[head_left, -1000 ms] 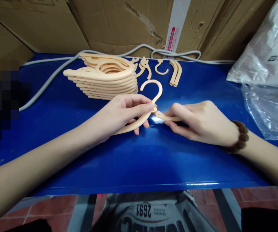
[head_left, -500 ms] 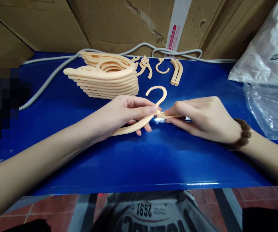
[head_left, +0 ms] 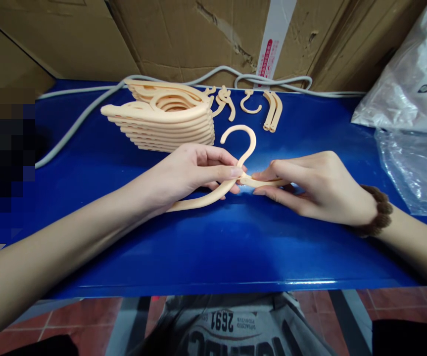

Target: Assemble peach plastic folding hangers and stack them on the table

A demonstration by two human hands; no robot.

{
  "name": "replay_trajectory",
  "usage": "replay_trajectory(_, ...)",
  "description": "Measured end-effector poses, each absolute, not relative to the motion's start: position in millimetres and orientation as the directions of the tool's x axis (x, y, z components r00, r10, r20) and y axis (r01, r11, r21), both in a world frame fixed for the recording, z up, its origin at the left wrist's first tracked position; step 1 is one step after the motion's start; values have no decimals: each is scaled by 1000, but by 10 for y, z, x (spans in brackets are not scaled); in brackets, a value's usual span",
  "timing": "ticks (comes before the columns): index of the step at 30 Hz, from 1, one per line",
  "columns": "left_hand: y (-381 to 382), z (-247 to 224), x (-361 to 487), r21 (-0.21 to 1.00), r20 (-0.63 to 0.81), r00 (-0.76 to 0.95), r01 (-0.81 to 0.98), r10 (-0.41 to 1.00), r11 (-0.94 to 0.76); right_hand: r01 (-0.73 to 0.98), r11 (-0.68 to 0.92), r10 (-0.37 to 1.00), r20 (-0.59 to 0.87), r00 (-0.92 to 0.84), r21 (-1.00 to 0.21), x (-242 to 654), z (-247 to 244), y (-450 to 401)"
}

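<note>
My left hand pinches a cream plastic clothes hanger at its centre, where the upright hook meets a curved arm that runs left under my wrist. Between the thumb and fingers of my right hand is a second hanger arm. Its inner end meets the base of the hook at the joint. Whether the two parts are locked together cannot be made out. The right arm's outer end is hidden by my hand.
A stack of cream hangers stands behind my left hand. Loose hooks and two short curved arms lie to its right. A grey cable runs along the back by cardboard boxes. Clear plastic bags lie at right.
The hook has tipped slightly to the left and stands a little higher. The right hanger arm and my right hand have shifted slightly, with both hands keeping their grip.
</note>
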State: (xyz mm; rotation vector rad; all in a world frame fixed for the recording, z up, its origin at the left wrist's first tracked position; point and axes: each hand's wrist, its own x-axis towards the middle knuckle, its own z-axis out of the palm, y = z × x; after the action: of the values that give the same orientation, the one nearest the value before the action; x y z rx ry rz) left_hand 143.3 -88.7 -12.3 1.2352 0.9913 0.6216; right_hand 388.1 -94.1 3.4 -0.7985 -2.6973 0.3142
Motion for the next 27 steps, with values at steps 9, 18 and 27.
replay_trajectory(9, -904, -96, 1446, 960, -280, 445, 147, 851, 239, 502, 791, 585, 190, -789, -349, 3906, 45, -892)
replay_trajectory(18, -902, -134, 1431, 947, -312, 452, 82, 836, 309, 477, 791, 582, 232, -779, -383, 3970, 7, -778)
replay_trajectory(27, -893, -113, 1432, 933, -346, 496, 91, 796, 349, 488, 743, 630, 233, -741, -458, 3952, -8, -777)
